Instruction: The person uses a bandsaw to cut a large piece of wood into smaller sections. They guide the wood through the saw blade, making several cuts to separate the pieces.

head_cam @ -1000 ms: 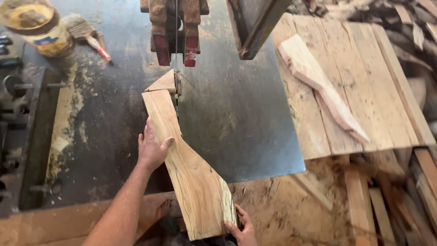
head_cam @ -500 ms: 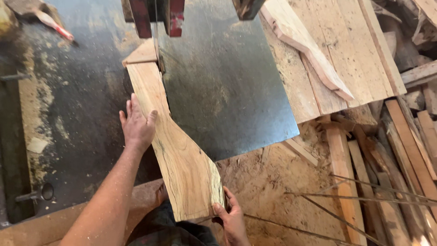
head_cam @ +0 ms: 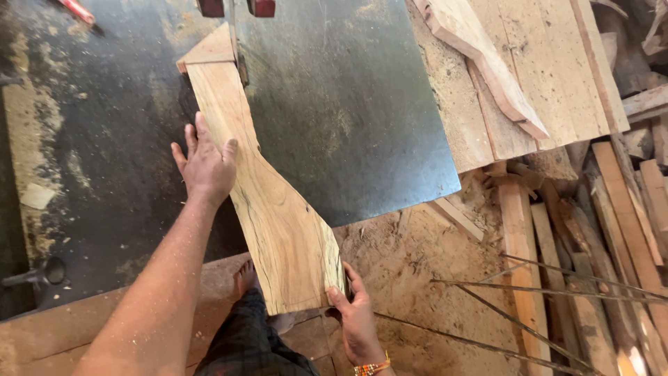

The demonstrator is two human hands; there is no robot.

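Left hand (head_cam: pixel 206 166), fingers spread flat against the left edge of the curved wooden plank (head_cam: pixel 261 188) lying on the dark steel desk (head_cam: pixel 348 104); right hand (head_cam: pixel 358 317), fingers clamped on the plank's near corner, its far end meeting the bandsaw blade (head_cam: pixel 235 42) beyond the fingertips.

We are seeing a dark metal saw table (head_cam: pixel 348 125) filling the upper middle of the frame, sawdust lying over its left part. A long curved plank (head_cam: pixel 257 188) is lying on it, its lower end hanging off. At upper right a wooden bench (head_cam: pixel 557 63) is carrying a cut curved piece (head_cam: pixel 487 63).
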